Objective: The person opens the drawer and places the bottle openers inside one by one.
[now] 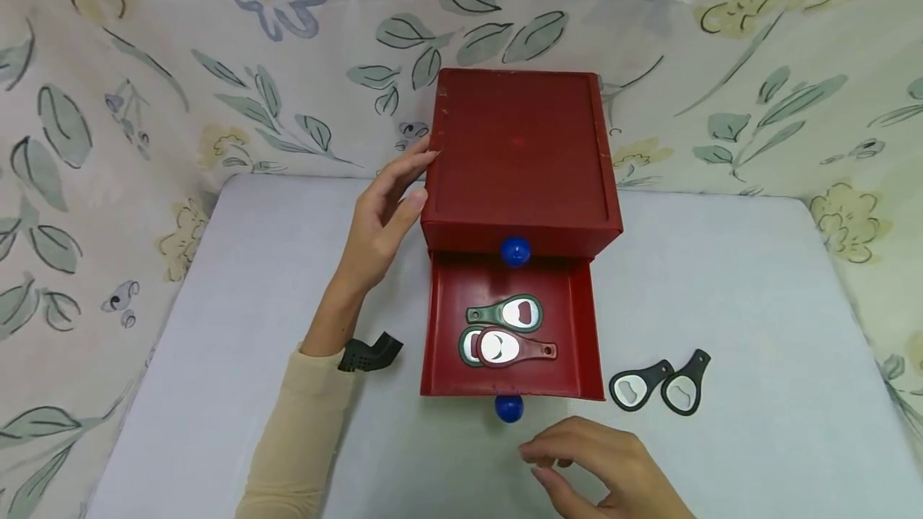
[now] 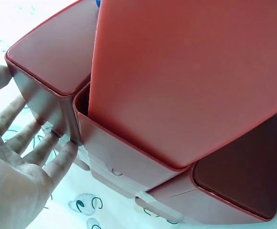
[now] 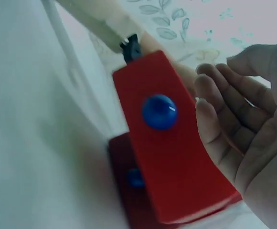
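Observation:
A red drawer cabinet (image 1: 522,150) stands with its lower drawer (image 1: 570,299) pulled out. Inside lie a green bottle opener (image 1: 496,314) and a red bottle opener (image 1: 534,350), which partly covers another green one (image 1: 467,346). My left hand (image 1: 378,223) rests along the cabinet's left side, fingers extended; in the left wrist view that hand (image 2: 21,179) has its fingertips at the red wall. In front of the drawer's blue knob (image 1: 509,408), my right hand (image 1: 602,459) hovers with loosely bent fingers and holds nothing. The right wrist view shows its palm (image 3: 267,152) beside the drawer front.
Two black bottle openers (image 1: 630,388) lie touching on the white table (image 1: 743,287), right of the drawer. A second blue knob (image 1: 515,251) marks the upper drawer, which is closed. Flowered cloth (image 1: 288,78) hangs behind the cabinet and at both sides.

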Demonstrator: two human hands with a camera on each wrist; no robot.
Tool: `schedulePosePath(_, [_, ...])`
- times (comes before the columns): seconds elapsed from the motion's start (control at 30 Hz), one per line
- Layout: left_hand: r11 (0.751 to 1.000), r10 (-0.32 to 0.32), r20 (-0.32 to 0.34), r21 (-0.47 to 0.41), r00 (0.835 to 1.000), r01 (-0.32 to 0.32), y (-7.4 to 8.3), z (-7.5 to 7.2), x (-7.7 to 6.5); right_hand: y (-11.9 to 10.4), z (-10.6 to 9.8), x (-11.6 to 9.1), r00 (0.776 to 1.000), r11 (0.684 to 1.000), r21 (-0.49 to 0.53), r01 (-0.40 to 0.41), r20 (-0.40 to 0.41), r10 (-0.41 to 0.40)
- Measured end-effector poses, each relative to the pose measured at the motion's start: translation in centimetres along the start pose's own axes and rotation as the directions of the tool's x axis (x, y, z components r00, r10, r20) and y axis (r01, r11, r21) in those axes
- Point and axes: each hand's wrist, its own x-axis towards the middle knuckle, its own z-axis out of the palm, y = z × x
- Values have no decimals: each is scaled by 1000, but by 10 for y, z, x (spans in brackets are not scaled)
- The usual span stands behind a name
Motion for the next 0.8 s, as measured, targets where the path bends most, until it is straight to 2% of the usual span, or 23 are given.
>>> schedulePosePath(0.1, [1000,-1,-1,-5,1000,1,1,1,0,5,12,-10,998,993,93,-68,12,67])
schedulePosePath(0.23, [1000,2,0,-2,1000,-2,1,1,1,13,27,-16,983,975,134,-176,84,165])
schedulePosePath(0.37, [1000,-3,-5,8,1000,3,1,-1,-1,18,38,-13,952,949,140,-282,163,259])
schedulePosePath(0.47, [1000,-12,-6,11,1000,12,1,-2,-3,19,40,-9,927,922,140,-362,159,340])
schedulePosePath(0.6, [1000,-3,-2,6,1000,3,0,-2,-3,18,37,-3,882,875,126,-467,141,450])
schedulePosePath(0.67, [1000,6,-3,4,1000,-6,0,-2,-2,18,33,0,863,858,111,-501,141,485])
schedulePosePath(0.8, [1000,8,-5,2,1000,-8,1,0,0,20,30,5,842,840,89,-535,141,522])
